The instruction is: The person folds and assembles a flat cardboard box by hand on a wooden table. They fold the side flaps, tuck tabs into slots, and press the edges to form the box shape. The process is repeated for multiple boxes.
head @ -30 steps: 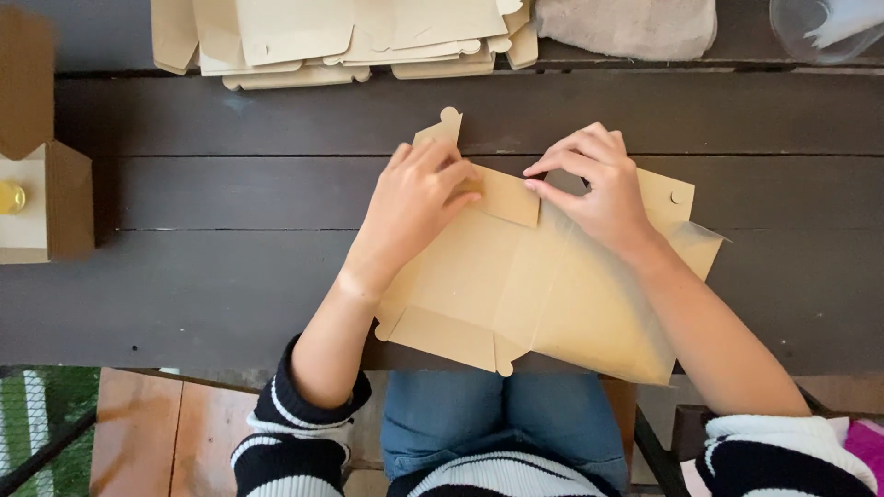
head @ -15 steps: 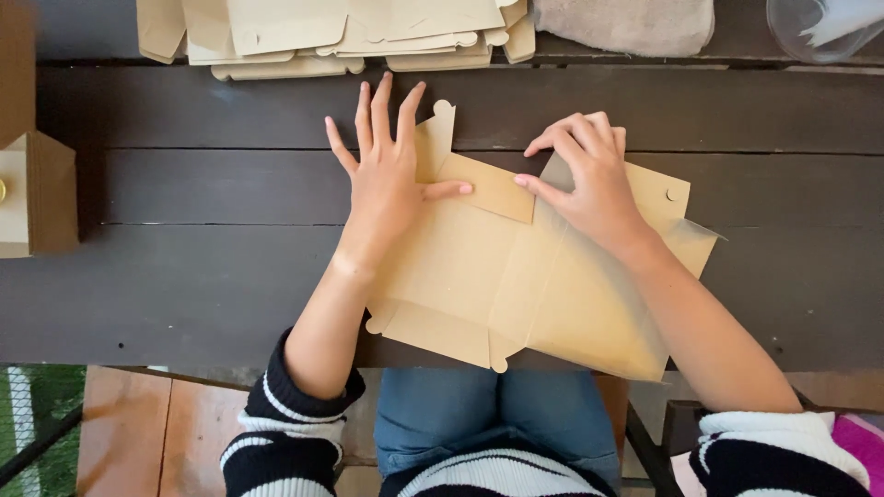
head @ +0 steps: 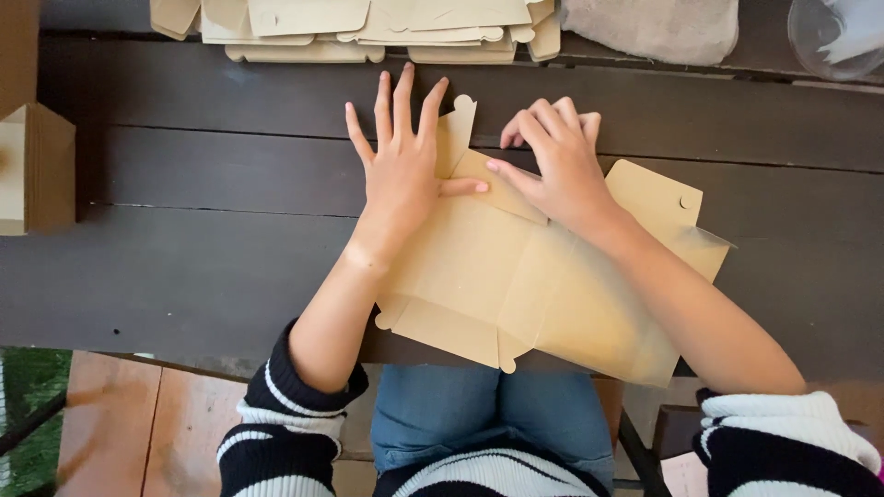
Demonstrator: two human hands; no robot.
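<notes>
I sit at a dark wooden table [head: 184, 267] made of wide planks running left to right; its near edge crosses the lower part of the frame, and below it I see my jeans, my striped sleeves and a reddish floor [head: 120, 423] at the lower left.

The flat box blank [head: 516, 276] lies in the middle of the frame, unfolded, its lower corner hanging a little over the table's near edge. My left hand [head: 401, 170] lies flat on the blank's upper left part, fingers spread wide and pointing to the top of the frame, thumb stretched right across a folded flap. My right hand [head: 557, 161] sits just beside it, fingers curled and pressing down on the same flap, its fingertips near my left thumb.

Along the top edge a stack of blanks [head: 368, 28] is cut off by the frame, well apart from my hands. A grey cloth [head: 654, 23] lies at the upper right, and beside it a clear round thing [head: 838, 37] I cannot make out, mostly out of frame. At the far left a made-up box [head: 37, 166] stands, half cut off.

The planks left of my left arm and right of the blank are bare. My right forearm covers part of the blank's right side.
</notes>
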